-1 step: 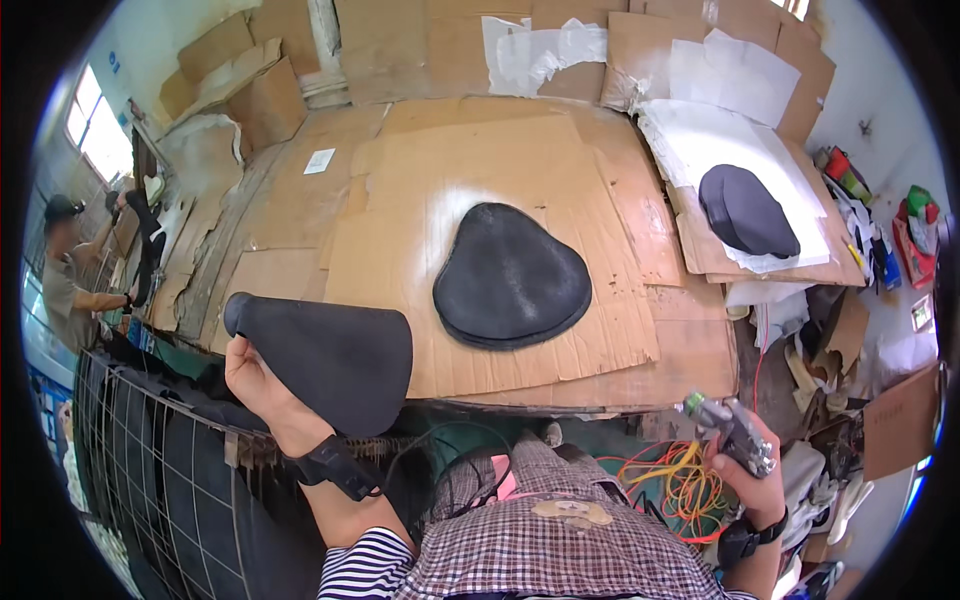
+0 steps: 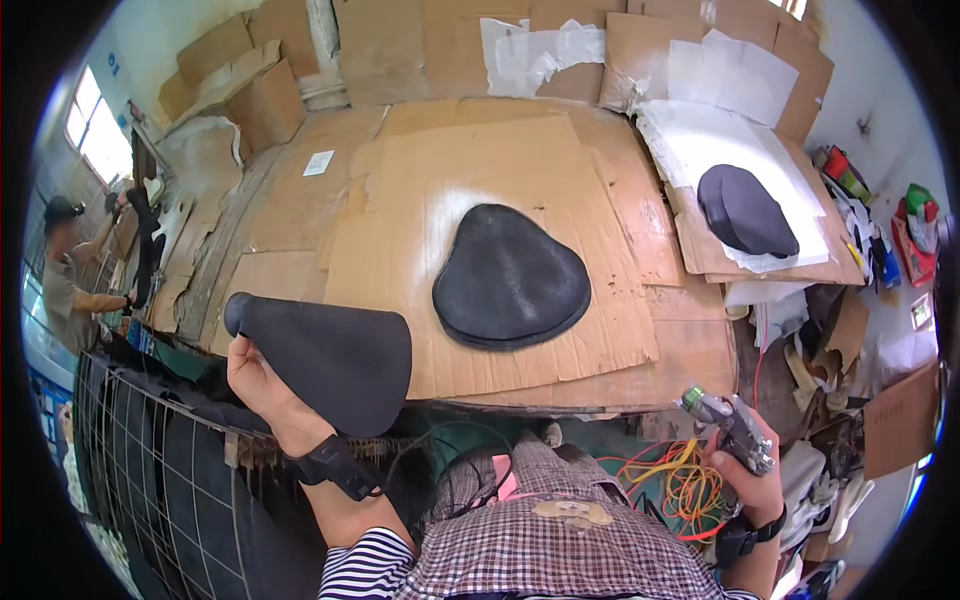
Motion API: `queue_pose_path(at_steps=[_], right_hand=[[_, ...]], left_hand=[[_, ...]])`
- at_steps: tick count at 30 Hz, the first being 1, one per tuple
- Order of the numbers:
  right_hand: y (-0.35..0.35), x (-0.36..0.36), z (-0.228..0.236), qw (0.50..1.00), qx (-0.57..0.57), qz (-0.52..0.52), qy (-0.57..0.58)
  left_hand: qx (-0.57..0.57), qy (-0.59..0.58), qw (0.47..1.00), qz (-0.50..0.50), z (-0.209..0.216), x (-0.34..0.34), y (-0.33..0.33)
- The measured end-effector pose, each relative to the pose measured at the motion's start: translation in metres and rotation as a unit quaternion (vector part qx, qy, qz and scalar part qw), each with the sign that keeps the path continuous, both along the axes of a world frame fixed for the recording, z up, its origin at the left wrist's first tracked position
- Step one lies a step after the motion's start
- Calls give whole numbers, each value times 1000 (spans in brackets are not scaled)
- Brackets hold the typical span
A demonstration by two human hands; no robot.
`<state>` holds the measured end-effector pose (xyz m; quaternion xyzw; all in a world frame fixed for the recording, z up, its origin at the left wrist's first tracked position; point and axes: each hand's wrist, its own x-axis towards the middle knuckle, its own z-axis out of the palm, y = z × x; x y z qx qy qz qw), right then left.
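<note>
Against the fingers of the left hand is the lower-left edge of a black fan-shaped panel, pinched near its narrow end; from them it spreads rightward, its broad rounded end at the near edge of the surface. Well to their right, the right hand has its fingers wrapped around a metallic spray gun, whose green-ringed end points up and left; whether the trigger is pressed I cannot tell. Just left of those fingers, orange and yellow hoses lie tangled. Beyond and between both sets of fingers, a black three-lobed pad lies flat on the cardboard-covered surface. Farther beyond the right fingers, overlapping black pieces rest on a white sheet. Nearer than the left fingers stands a wire-mesh rack; farther left is a co-worker.
</note>
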<state>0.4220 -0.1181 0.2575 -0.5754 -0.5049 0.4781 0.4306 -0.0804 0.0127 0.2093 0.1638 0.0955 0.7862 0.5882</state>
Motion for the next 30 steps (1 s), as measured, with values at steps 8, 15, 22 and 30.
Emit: queue_pose_path(at_steps=[8,15,22,30], right_hand=[[-30,5,-7,999,-22,-43,-21],[-40,15,-9,999,-34,-22,30],[2,23,-13,995,14,-76,68],[65,24,-29,997,-39,53,29]], left_hand=[[-52,-22,998,37,-7,-4,1],[-58,-40,998,5,-2,8,-3],[-50,-29,998,-3,1,21,1],[-13,15,972,232,68,57,10]])
